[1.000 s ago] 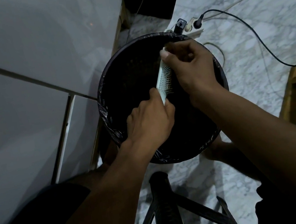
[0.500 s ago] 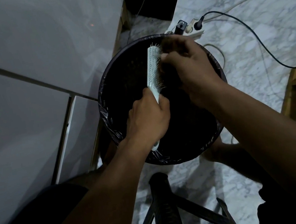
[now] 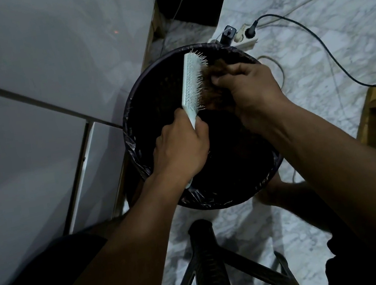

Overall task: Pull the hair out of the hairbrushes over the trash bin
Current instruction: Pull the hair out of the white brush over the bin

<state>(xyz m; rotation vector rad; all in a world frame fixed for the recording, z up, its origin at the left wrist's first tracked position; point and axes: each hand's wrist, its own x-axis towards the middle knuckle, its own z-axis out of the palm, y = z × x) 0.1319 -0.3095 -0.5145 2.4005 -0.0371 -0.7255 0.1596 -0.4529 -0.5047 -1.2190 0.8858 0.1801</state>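
Your left hand (image 3: 180, 148) is clamped round the handle of the brush (image 3: 192, 85), head tilted up and away beyond your knuckles, pins facing the right hand (image 3: 246, 89). Right fingers are pinched together on a brown wad of hair (image 3: 210, 85), the wad touching the pins just ahead of your fingertips. All of this sits over the open bin (image 3: 129, 117), directly below both hands. Judgement: draw the wad off along the pins, outward from the pad, not across them, and hold the handle rigid so the head does not twist. Brush is pale hard plastic, flat paddle, thin straight pins; hair is a soft matted clump; bin liner is thin, crinkled black film
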